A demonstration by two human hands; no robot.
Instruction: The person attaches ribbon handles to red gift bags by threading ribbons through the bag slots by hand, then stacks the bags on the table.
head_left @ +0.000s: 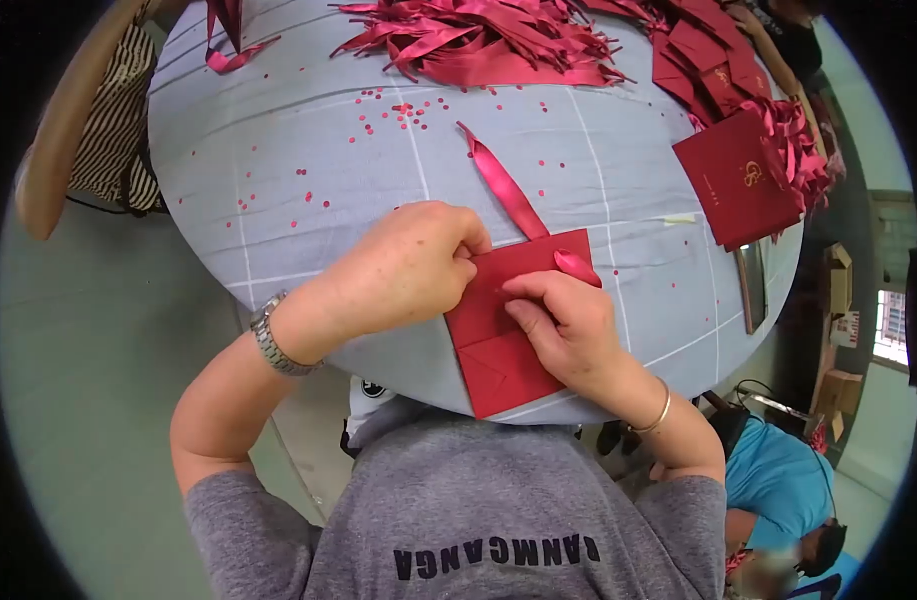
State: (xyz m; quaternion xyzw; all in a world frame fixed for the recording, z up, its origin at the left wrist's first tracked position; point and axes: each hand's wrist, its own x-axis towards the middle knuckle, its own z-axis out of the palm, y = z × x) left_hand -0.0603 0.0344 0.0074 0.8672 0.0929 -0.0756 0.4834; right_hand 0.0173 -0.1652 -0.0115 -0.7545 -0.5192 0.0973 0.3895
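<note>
A red paper gift bag [494, 375] lies flat at the near edge of the round table, its folded bottom toward me. My left hand [434, 262] is curled closed at the bag's upper left edge; whatever its fingertips hold is hidden. Over the middle of the bag, my right hand [577, 325] has thumb and forefinger drawn together, and I cannot make out anything between them. One pink-red ribbon [509, 190] runs from the bag's top edge up across the cloth. A short ribbon loop [576, 266] shows just behind my right hand.
Red ribbons [489, 40] lie heaped at the far side. Finished-looking red bags [739, 180] with ribbons pile up at the right, near a dark flat object [752, 290]. Red confetti dots dot the grey-blue tablecloth [309, 130]. A person in blue [779, 470] sits lower right.
</note>
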